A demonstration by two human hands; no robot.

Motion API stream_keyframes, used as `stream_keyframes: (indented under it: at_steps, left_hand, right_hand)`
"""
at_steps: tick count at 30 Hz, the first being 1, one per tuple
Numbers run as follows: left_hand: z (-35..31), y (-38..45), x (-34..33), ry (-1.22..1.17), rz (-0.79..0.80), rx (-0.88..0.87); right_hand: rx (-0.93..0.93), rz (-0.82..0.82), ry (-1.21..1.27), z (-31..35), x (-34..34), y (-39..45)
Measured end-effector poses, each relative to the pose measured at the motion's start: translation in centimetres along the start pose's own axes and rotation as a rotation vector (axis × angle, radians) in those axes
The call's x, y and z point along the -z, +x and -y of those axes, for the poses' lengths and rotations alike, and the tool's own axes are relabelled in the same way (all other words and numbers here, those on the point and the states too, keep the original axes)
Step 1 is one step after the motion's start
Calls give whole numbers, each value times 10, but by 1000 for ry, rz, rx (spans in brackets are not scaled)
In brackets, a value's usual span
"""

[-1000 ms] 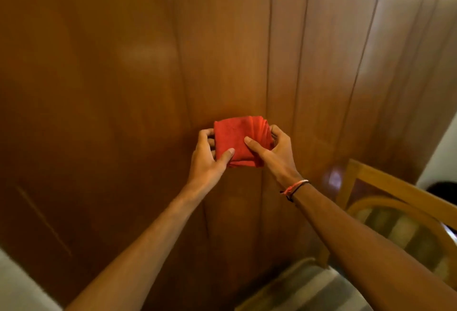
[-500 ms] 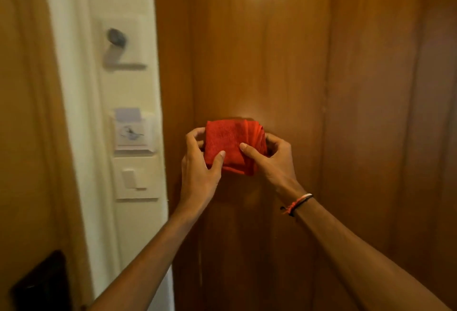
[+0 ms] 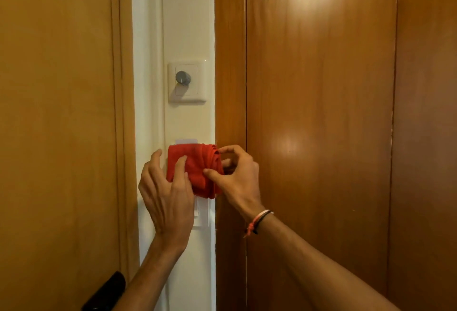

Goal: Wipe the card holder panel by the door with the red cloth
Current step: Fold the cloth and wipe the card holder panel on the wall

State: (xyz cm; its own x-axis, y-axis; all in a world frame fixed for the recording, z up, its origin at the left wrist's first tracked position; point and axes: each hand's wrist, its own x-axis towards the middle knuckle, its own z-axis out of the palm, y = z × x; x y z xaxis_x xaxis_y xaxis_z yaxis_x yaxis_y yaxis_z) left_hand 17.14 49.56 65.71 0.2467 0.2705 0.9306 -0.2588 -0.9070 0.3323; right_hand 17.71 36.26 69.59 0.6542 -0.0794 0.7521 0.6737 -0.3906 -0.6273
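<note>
The folded red cloth (image 3: 195,169) sits against the white card holder panel (image 3: 186,141) on the cream wall strip (image 3: 188,26) beside the wooden door (image 3: 59,113). The left hand (image 3: 168,194) presses fingers on it; the right hand (image 3: 237,177) pinches its folded edge.

We find a narrow white wall strip (image 3: 188,26) between two wooden panels. It carries a dimmer plate (image 3: 187,82) with a grey knob at 12 o'clock and a switch plate (image 3: 202,214) at 6 o'clock, partly hidden. A red cloth (image 3: 195,169) covers the middle fitting.
</note>
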Motion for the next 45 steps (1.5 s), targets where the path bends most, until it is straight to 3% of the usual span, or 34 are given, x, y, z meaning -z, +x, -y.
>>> stream_keyframes:
  at_steps: [5, 7, 10, 12, 16, 21, 25, 30, 34, 38, 41, 42, 45]
  left_hand:
    - [7, -6, -22, 61, 79, -149]
    - [8, -9, -28, 37, 110, -185]
    - [11, -13, -33, 35, 140, -253]
    - [11, -15, -36, 84, 156, -278]
    - [8, -13, -42, 179, 183, -311]
    - [17, -18, -53, 190, 116, -208]
    - [10, -45, -66, 269, 173, -429]
    - [13, -24, -61, 140, 87, -81]
    - [21, -33, -58, 208, 168, -334]
    - [22, -25, -49, 158, 150, -98]
    - [30, -37, -50, 252, 194, -384]
    - [35, -36, -49, 243, 197, -381]
    - [34, -26, -46, 138, 120, -78]
  right_hand:
    - [17, 7, -184, -5, 6, 1]
    - [186, -24, -429, -11, 26, 4]
    - [467, -221, -824, -27, 72, 18]
    - [499, -295, -1002, -41, 105, 31]
    - [496, -286, -1216, -75, 150, 45]
    - [593, -337, -1262, -97, 155, 52]
    - [642, -392, -1249, -105, 153, 55]
    - [668, -411, -1251, -109, 154, 58]
    - [673, -415, -1245, -110, 153, 57]
    - [675, -411, -1247, -111, 154, 58]
    - [666, -404, -1243, -112, 153, 59]
    - [672, -401, -1241, -112, 153, 59]
    - [680, -397, -1243, -113, 155, 59]
